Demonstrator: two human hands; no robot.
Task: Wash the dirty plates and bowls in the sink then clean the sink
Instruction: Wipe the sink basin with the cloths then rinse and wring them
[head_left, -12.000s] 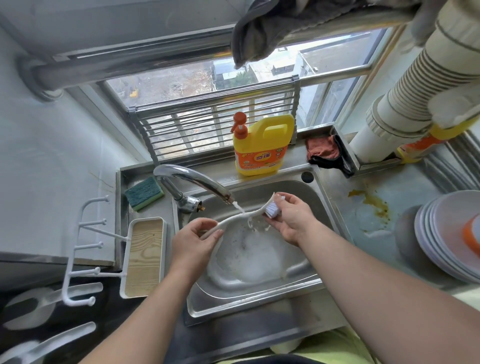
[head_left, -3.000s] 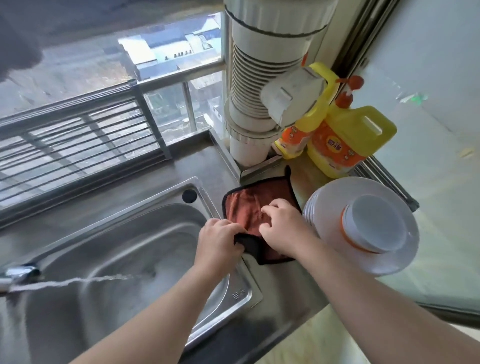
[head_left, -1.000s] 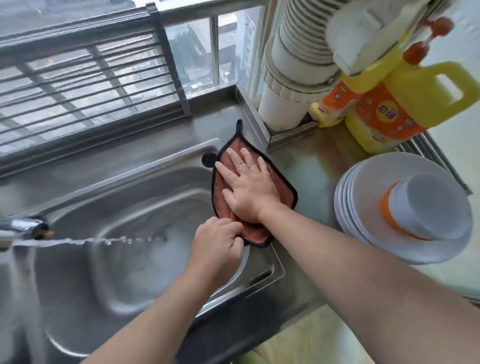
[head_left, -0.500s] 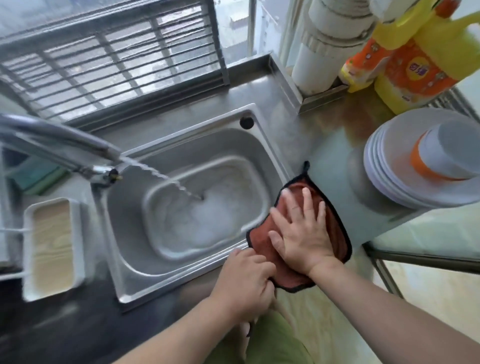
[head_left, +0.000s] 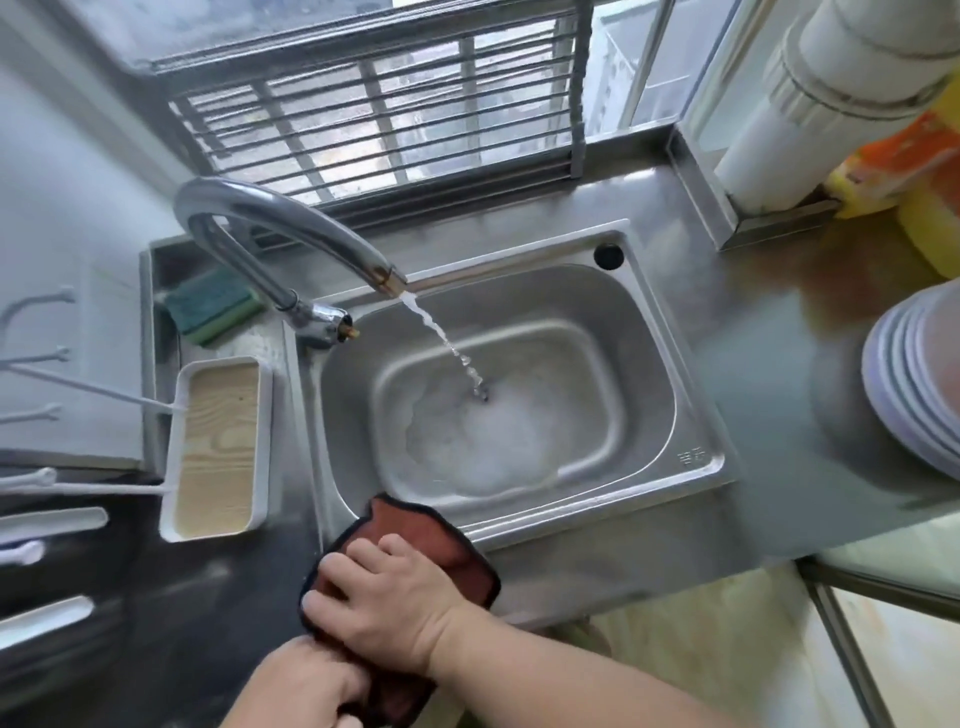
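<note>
The right hand (head_left: 387, 605) lies flat on a rust-red cloth with black edging (head_left: 415, 540), fingers spread and pressing it down on the near-left corner of the sink's surround; a flat palm like this suits wiping, since it drives the whole cloth over the wet steel. The left hand (head_left: 306, 686) sits just nearer, fingers curled round the cloth's near edge, probably to keep it from bunching or sliding off the counter lip. Beyond the cloth the steel sink (head_left: 691, 415) holds a shallow pool of foamy water, fed by a thin stream from the curved tap (head_left: 291, 228), which is left running, likely to flush the suds away. No dishes are in the basin: a stack of white plates (head_left: 914, 395) stands on the counter at the far right, so the washing looks done and the sink cleaning is under way. A green sponge (head_left: 215, 306) lies behind the tap, and a white tray with a wood-grain base (head_left: 218, 447) sits left of the sink.
</note>
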